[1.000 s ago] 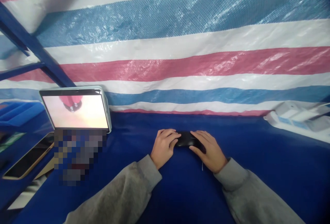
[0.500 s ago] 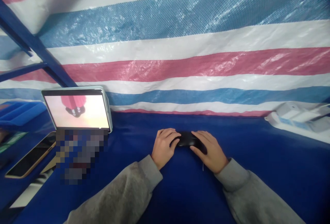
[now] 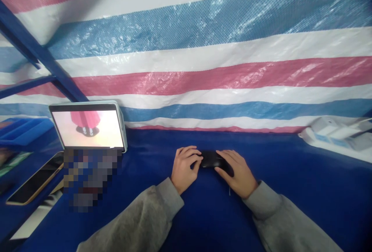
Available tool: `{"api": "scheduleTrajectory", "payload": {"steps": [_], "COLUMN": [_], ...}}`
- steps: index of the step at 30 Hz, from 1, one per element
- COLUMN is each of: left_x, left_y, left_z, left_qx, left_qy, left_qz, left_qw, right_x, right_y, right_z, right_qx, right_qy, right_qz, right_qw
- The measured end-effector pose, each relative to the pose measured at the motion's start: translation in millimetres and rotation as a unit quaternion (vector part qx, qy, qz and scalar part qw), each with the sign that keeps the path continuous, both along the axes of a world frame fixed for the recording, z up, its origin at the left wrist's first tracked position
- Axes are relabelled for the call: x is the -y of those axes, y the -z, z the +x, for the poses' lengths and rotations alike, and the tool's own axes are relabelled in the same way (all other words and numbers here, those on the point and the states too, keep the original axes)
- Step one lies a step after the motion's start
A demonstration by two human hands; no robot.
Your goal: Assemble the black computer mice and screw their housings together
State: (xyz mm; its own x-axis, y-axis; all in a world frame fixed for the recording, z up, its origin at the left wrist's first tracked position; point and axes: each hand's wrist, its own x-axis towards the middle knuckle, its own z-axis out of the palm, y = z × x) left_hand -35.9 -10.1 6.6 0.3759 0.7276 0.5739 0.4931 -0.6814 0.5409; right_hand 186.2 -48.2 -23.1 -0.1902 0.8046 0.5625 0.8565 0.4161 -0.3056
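Note:
A glossy black oblong object [image 3: 211, 159] with rounded edges lies on the blue table surface [image 3: 209, 217], between my two hands. My left hand [image 3: 186, 167] is closed at its left end, with thumb and fingertips meeting its edge. Over the right end curls my right hand [image 3: 236, 170], the thumb along the near side and the fingers across the top. Both ends of the object are covered by my hands, so its exact kind does not show. A thin pale strand [image 3: 229, 191] hangs below my right hand.
At left a tablet [image 3: 88, 128] stands propped up, its screen lit. A phone [image 3: 35, 178] and a blue compartment tray [image 3: 26, 130] lie farther left. White boxes [image 3: 331, 128] sit at the far right. A striped plastic sheet [image 3: 203, 62] hangs behind the table.
My left thumb and fingers have shifted slightly at the object's left end. My right hand keeps its hold. The tablet picture has changed and the whole view has moved a little.

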Motion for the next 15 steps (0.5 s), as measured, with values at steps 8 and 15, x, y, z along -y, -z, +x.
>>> {"api": "scheduleTrajectory", "payload": {"steps": [8, 15], "left_x": [0.2, 0.6], "left_y": [-2.4, -1.4], "left_z": [1.0, 0.0], "left_qx": [0.022, 0.013], "left_qy": [-0.007, -0.007], "left_qz": [-0.016, -0.015], "left_qw": [1.0, 1.0], "right_x": [-0.9, -1.0], "right_y": [3.4, 3.0], "right_z": [0.8, 0.4], "right_qx": [-0.009, -0.009], "right_qy": [0.0, -0.003], "right_qz": [-0.008, -0.002], "right_qw": [1.0, 1.0]}}
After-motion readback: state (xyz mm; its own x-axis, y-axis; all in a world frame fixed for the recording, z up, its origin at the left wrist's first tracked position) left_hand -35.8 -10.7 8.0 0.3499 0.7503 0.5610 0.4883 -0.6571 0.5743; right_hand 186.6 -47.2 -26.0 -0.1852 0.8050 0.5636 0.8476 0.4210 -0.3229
